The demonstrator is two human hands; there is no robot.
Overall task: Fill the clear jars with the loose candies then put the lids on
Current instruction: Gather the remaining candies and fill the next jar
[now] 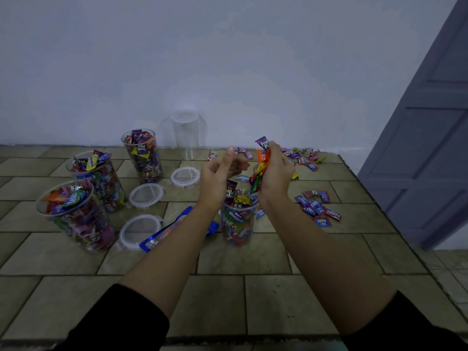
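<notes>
Gripping candy bunch (260,171) in right hand (277,173), just over fourth jar (236,224), near full. Cupping left hand (217,173) loosely beside, nothing seen inside. Judged done: filling three left jars (76,219). Judged left: topping fourth, filling empty jar (184,138) from loose candies (316,206) on worktop (253,295), fitting lids (146,195) lying there.

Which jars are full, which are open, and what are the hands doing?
Front-left jar: full, open.
Middle-left jar: full, open.
Back-left jar: full, open.
Back jar: empty.
Centre jar: nearly full, open.
Lids: off, lying flat.
Left hand: looks empty.
Right hand: holding candies.
</notes>
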